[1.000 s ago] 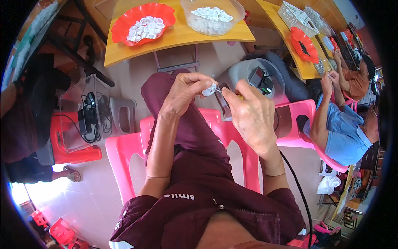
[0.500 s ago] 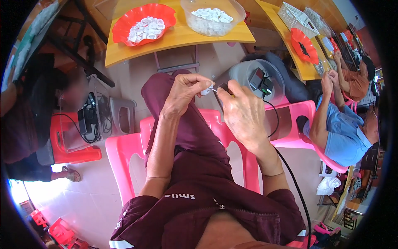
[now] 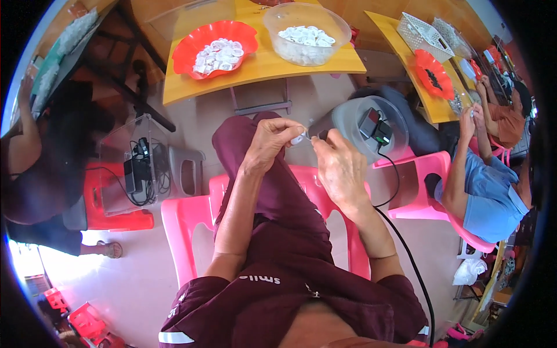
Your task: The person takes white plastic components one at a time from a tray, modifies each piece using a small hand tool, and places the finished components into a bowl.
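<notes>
Above my lap, my left hand [image 3: 271, 142] pinches a small white plastic piece [image 3: 297, 140] between thumb and fingertips. Close on its right, my right hand [image 3: 341, 165] is closed around a thin metal-tipped tool [image 3: 309, 137], most of it hidden by the fingers. The tool's tip meets the white piece or lies right beside it; I cannot tell which. Beyond the hands, on the yellow table [image 3: 203, 87], a red scalloped bowl [image 3: 184, 53] and a clear plastic bowl [image 3: 307, 58] hold many similar white pieces.
A clear round tub [image 3: 400, 130] with black power adapters stands right of my hands; a black cable [image 3: 406, 243] runs past my right arm. Left are a clear box [image 3: 110, 174] and a grey stool [image 3: 188, 162]. Co-workers sit on both sides, one in a blue shirt [image 3: 493, 197].
The view has shifted, so the tables and bowls appear lower and farther right. My hands still hold the white piece and tool close together; the right hand has tilted slightly.
</notes>
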The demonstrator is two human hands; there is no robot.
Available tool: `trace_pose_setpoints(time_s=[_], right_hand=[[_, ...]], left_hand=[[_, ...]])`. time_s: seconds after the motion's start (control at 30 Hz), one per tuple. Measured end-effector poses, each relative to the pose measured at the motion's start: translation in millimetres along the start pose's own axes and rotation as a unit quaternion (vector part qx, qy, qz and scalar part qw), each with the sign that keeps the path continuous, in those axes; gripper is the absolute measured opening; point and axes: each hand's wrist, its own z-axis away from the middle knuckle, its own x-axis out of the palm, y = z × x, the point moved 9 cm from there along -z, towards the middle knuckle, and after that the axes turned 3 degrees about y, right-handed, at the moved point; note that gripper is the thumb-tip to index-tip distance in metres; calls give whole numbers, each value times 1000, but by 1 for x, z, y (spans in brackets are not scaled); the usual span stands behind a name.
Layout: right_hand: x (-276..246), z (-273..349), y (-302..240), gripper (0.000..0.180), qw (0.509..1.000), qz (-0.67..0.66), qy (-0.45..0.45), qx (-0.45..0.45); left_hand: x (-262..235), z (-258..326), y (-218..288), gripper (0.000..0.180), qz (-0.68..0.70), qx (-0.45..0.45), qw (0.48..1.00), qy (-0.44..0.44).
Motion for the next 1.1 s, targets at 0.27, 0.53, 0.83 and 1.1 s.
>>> trace_pose_setpoints(time_s=[0.27, 0.53, 0.83, 1.1], right_hand=[[-4, 17, 22, 30, 966, -202, 159, 29], [26, 26, 28, 21, 946, -298, 109, 60], [35, 25, 25, 19, 939, -330, 78, 67], [40, 22, 26, 17, 942, -325, 53, 70]], left_hand=[[-26, -47, 30, 17, 69, 54, 994, 62], [-19, -171, 144, 20, -86, 185, 968, 145], [-45, -212, 153, 42, -379, 220, 866, 239], [-200, -163, 190, 25, -541, 197, 770, 276]])
